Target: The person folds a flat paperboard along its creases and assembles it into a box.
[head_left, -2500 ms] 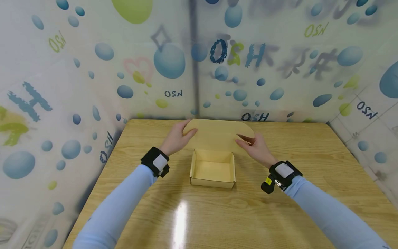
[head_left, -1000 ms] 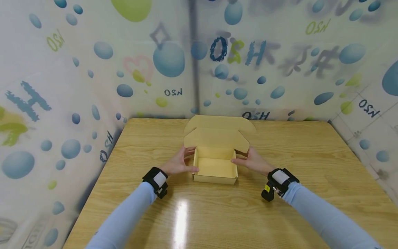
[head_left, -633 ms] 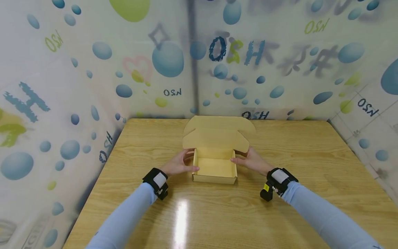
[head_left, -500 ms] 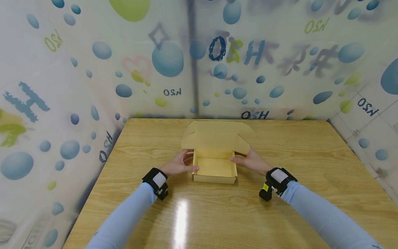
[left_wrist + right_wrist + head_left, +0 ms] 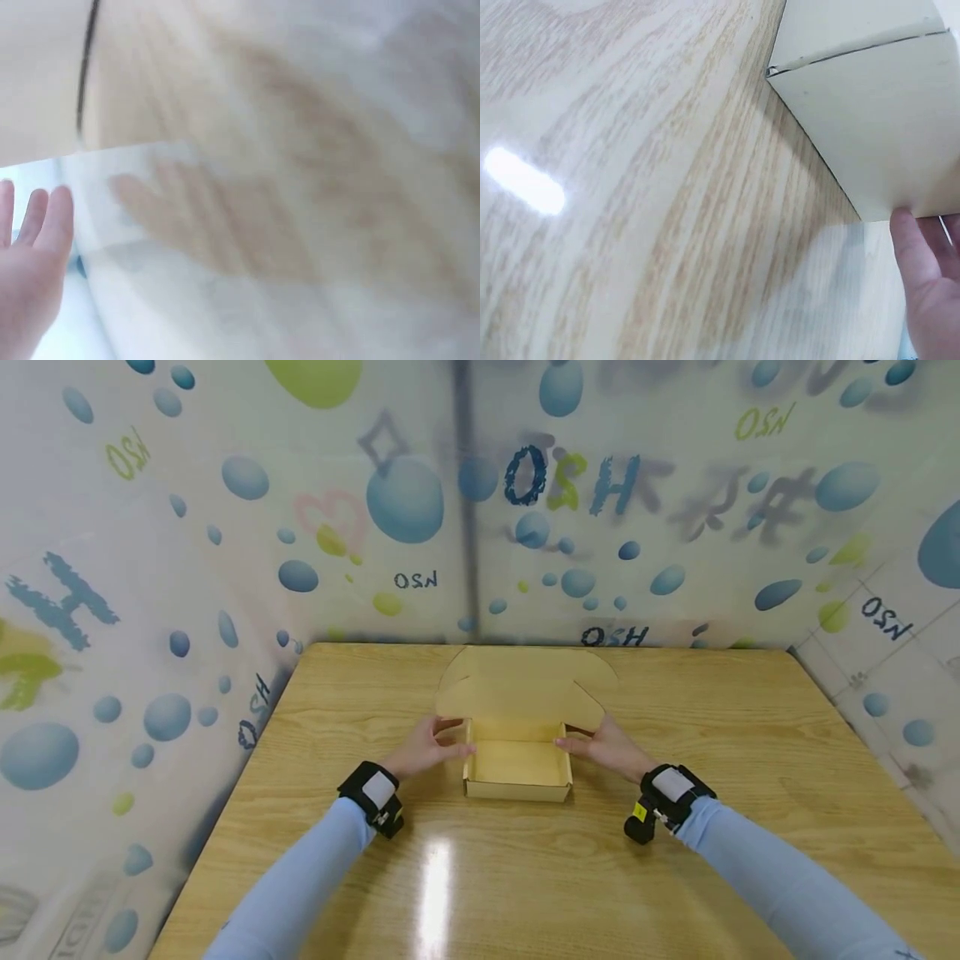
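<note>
A small cardboard box [image 5: 517, 792] stands on the wooden table with its flapped lid [image 5: 525, 689] raised and tilted back. Its inside is bare in the head view. My left hand [image 5: 422, 748] is at the box's left side, thumb at the wall's rim, with the other fingers partly hidden near the lid's corner. In the left wrist view those fingers [image 5: 56, 217] look straight. My right hand [image 5: 611, 750] pinches the right wall near the back corner, thumb over the rim. In the right wrist view a finger lies against the outer side wall.
The wooden table [image 5: 720, 718] extends around the box, with a streak of glare in front. A patterned curtain [image 5: 405, 502] rises right behind the table's far edge and along the left side.
Both hands came down from the lid to the box's side walls, and the lid tilted further back. Most recently my left hand slid back along the left wall; my right hand stayed put.
</note>
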`<state>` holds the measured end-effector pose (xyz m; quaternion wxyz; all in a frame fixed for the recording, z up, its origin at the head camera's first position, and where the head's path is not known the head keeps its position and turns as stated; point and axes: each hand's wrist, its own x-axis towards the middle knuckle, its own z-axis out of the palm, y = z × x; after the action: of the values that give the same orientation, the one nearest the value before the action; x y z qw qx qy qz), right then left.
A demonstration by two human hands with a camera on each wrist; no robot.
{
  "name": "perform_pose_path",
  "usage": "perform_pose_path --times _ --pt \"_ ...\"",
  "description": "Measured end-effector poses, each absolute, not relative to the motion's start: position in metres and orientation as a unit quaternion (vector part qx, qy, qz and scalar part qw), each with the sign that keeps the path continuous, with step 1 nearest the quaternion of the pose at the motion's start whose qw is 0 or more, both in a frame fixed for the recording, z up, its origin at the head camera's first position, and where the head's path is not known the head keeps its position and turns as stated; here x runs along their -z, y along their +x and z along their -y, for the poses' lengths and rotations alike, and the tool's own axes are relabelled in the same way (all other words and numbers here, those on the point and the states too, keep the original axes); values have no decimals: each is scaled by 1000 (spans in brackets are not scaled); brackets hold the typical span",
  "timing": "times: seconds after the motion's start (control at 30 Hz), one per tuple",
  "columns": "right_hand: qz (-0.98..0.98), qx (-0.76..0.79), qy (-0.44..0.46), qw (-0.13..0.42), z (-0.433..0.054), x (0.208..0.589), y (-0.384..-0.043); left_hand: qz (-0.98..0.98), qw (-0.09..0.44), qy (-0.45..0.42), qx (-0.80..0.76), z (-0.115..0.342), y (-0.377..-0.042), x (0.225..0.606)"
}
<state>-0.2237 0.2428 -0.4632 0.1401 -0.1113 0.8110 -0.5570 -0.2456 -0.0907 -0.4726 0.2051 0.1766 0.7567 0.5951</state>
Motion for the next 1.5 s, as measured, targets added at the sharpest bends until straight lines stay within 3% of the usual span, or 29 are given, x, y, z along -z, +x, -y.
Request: perform_pose_path --times 0.23,0.37,0.6,0.83,1.0,1.5 --pt "-823 541 -114 130 -242 465 -223 -770 46 173 -613 86 -253 451" --pt "-828 535 -110 131 -242 464 -223 -784 -1 167 -598 81 -253 439" --pt "-833 529 -117 115 -242 457 -221 -802 -20 144 -579 78 -252 434" --pt "-850 512 -121 11 -243 442 -227 -812 -41 151 -562 80 -252 427" --pt "-860 498 -105 -32 -243 432 -227 -823 -48 154 -545 80 -252 425" --pt "-868 484 -104 -41 -241 427 -226 -821 -36 139 -552 73 -249 422"
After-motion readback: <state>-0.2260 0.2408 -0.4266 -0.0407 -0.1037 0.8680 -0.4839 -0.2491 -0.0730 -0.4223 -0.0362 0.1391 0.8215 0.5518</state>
